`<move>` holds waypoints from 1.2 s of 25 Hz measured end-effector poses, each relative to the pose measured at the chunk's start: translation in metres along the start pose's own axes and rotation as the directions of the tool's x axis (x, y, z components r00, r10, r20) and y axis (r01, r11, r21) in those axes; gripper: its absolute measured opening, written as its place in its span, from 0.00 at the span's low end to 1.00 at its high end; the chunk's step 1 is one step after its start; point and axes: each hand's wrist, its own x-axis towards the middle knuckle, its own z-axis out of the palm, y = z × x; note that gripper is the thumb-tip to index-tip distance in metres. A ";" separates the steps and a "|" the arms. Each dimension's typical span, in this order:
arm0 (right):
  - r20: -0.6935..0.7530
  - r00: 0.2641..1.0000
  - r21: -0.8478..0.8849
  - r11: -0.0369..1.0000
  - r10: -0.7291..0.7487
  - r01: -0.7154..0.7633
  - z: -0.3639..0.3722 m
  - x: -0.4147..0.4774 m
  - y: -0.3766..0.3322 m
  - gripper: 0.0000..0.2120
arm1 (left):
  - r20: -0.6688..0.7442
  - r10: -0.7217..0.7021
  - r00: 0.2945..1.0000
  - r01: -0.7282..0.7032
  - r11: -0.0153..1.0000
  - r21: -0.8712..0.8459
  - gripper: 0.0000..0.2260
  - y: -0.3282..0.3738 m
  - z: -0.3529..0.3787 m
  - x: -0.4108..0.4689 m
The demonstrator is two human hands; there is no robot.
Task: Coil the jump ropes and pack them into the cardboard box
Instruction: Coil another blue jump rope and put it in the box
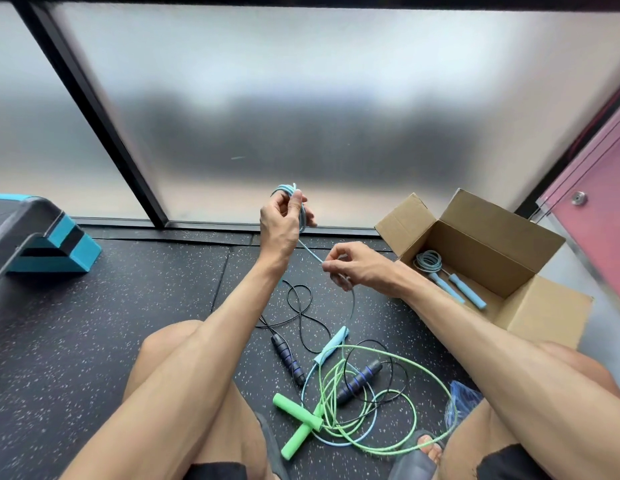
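Note:
My left hand [282, 221] is raised and grips several loops of a light blue jump rope [310, 251]. My right hand [353, 266] pinches the same cord a little lower, and the cord runs down to a light blue handle [331, 342] on the floor. An open cardboard box [540, 310] stands at the right and holds a coiled light blue rope [429, 261] with two handles. A green rope [381, 403] with crossed green handles [298, 422] and a black rope [303, 313] with dark handles lie tangled on the floor between my knees.
A frosted glass wall with a black frame [94, 109] closes off the front. A teal and black step platform [42, 240] sits at the left. A pink panel [599, 209] stands behind the box. A blue plastic bag [462, 400] lies by my right knee. The floor is black speckled rubber.

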 end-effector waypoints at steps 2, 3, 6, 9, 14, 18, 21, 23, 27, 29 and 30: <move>-0.030 0.997 0.004 0.998 -0.070 0.070 -0.001 0.000 -0.007 0.07 | 0.048 0.102 0.994 -0.110 0.965 0.237 0.12 -0.006 0.001 0.000; -0.042 0.995 0.012 0.996 -0.086 0.087 -0.002 -0.001 -0.011 0.07 | 0.097 0.135 0.986 -0.161 0.919 0.359 0.12 -0.010 0.002 0.000; -0.101 0.987 0.013 0.991 -0.129 0.131 -0.008 -0.003 -0.018 0.08 | 0.296 0.088 0.951 -0.259 0.750 0.608 0.15 -0.020 0.004 -0.002; -0.212 0.962 -0.013 0.985 -0.171 0.173 -0.014 -0.004 -0.021 0.08 | 0.433 -0.141 0.890 -0.197 0.738 0.646 0.17 -0.017 0.007 -0.005; -0.391 0.891 -0.130 0.972 -0.231 0.195 -0.022 0.002 -0.019 0.07 | 0.450 -0.417 0.790 0.068 0.788 0.612 0.20 -0.006 0.016 -0.005; -0.416 0.887 -0.119 0.979 -0.200 0.165 -0.026 0.005 -0.015 0.04 | 0.540 -0.482 0.690 0.303 0.870 0.390 0.20 0.010 0.010 -0.012; -0.283 0.957 -0.005 0.998 -0.062 0.063 -0.030 0.001 -0.011 0.08 | 0.568 -0.400 0.720 0.449 0.891 0.059 0.20 0.017 -0.001 -0.008; -0.151 0.987 -0.013 0.998 0.061 -0.064 -0.029 0.000 -0.002 0.08 | 0.573 -0.346 0.743 0.513 0.845 -0.154 0.20 0.018 -0.007 -0.002; -0.034 0.990 -0.021 0.991 0.133 -0.134 -0.015 -0.001 0.009 0.04 | 0.563 -0.278 0.779 0.562 0.708 -0.428 0.20 0.021 -0.011 0.005; -0.050 0.990 -0.003 0.991 0.131 -0.132 -0.011 -0.003 0.009 0.08 | 0.510 -0.264 0.818 0.531 0.687 -0.496 0.21 0.021 -0.009 0.006; -0.059 0.990 0.017 0.992 0.126 -0.125 -0.010 -0.003 0.009 0.08 | 0.470 -0.266 0.842 0.507 0.687 -0.520 0.21 0.021 -0.008 0.006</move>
